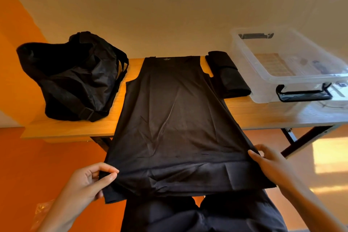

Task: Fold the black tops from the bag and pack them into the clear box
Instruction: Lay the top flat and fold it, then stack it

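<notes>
A black sleeveless top [173, 111] lies spread lengthwise on the wooden table [263, 115], neck at the far edge, hem hanging over the near edge. My left hand [90, 181] pinches the hem's left corner between thumb and fingers. My right hand [267, 160] grips the hem's right corner. A folded black top [227, 75] lies to the right of the spread one, beside the clear box [278, 68]. The black bag [73, 77] slumps at the table's left end.
The clear box has black clip handles and stands at the table's right end, with small items showing through its floor. The table has black folding legs [301, 141]. An orange floor lies below, and my dark trousers [203, 214] fill the bottom of the view.
</notes>
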`<state>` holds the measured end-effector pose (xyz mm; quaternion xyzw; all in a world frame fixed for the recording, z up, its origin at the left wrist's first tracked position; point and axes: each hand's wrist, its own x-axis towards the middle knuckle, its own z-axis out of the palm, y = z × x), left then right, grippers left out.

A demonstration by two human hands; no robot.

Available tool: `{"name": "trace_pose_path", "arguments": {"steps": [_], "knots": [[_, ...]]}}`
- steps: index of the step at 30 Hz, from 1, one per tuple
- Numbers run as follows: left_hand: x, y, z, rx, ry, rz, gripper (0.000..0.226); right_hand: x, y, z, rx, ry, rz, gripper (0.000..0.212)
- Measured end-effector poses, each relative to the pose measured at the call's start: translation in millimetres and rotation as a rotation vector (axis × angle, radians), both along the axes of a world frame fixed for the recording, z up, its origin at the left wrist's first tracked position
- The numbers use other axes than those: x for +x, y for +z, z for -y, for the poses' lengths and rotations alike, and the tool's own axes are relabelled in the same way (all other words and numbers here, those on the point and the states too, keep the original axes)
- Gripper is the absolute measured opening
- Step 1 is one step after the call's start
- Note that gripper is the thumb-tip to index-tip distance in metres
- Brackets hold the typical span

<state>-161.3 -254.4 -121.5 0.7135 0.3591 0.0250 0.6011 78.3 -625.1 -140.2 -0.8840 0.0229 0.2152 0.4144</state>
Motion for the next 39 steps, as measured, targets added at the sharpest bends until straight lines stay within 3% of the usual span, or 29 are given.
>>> {"name": "trace_pose_path", "arguments": {"steps": [5, 9, 10, 12, 14, 17, 19, 20, 22, 24, 25, 26, 28, 29, 30, 32, 33, 36, 39], "knots": [[3.7, -1.0, -4.3, 0.068, -0.148, -0.113, 0.019, 0.1, -2.0, 0.4, -0.046, 0.090, -0.088, 0.032], [1.5, 13.9, 2.2, 0.094, -0.134, -0.007, 0.008, -5.5, -8.6, 2.7, -0.073, 0.058, 0.176, 0.037], [0.1, 16.0, 0.5, 0.072, -0.112, 0.006, 0.016, -5.7, -7.1, 1.3, -0.092, 0.090, 0.187, 0.037], [-1.0, 18.2, -3.1, 0.041, -0.098, 0.020, 0.033, -2.5, -1.4, -3.7, -0.098, 0.165, 0.033, 0.036], [-1.2, 14.0, -8.7, 0.031, -0.118, -0.006, 0.014, 2.2, 3.4, -8.6, -0.106, 0.205, -0.137, 0.034], [-8.3, 7.9, -16.0, -0.039, -0.101, -0.013, 0.023, 10.0, 0.1, -8.8, -0.114, 0.244, -0.157, 0.036], [-15.2, -5.3, -24.7, -0.096, -0.124, -0.048, 0.048, 13.1, -0.8, -5.6, -0.126, 0.259, -0.184, 0.036], [-16.9, -8.6, -27.3, -0.102, -0.139, -0.081, 0.046, 15.0, -1.8, -3.5, -0.158, 0.311, -0.201, 0.035], [-15.5, -9.6, -31.1, -0.080, -0.215, -0.219, 0.017, 17.6, -2.1, -4.9, -0.286, 0.471, -0.163, 0.036], [-9.8, -9.2, -36.4, 0.083, -0.328, -0.350, 0.016, 20.0, -6.2, -11.3, -0.414, 0.497, 0.084, 0.036], [-2.9, -4.9, -35.7, 0.282, -0.349, -0.376, 0.017, 21.4, -4.1, -18.7, -0.447, 0.425, 0.295, 0.034], [9.7, 1.4, -33.1, 0.513, -0.315, -0.344, 0.019, 24.0, 1.5, -31.0, -0.428, 0.359, 0.516, 0.029], [53.2, 24.3, -17.1, 0.836, -0.203, -0.033, 0.021, 37.6, 10.6, -66.3, -0.256, 0.325, 0.827, 0.013], [80.7, 31.0, -9.2, 0.892, -0.218, 0.121, 0.013, 50.7, 13.4, -88.0, -0.201, 0.346, 0.859, 0.020], [111.7, 32.7, -5.7, 0.934, -0.293, 0.160, 0.007, 67.2, 15.7, -111.0, -0.196, 0.381, 0.829, 0.037], [175.6, 24.8, -17.6, 0.970, -0.457, 0.002, 0.049, 103.8, 13.6, -156.8, -0.299, 0.478, 0.707, 0.064], [203.1, 17.3, -26.0, 0.991, -0.515, -0.104, 0.060, 120.6, 10.3, -175.7, -0.373, 0.513, 0.656, 0.072], [249.5, -11.5, -55.4, 1.040, -0.624, -0.264, 0.069, 155.7, -8.2, -198.9, -0.550, 0.515, 0.587, 0.078], [244.6, -30.7, -74.2, 1.129, -0.629, -0.311, 0.072, 165.2, -19.8, -188.5, -0.626, 0.500, 0.542, 0.079]]}}
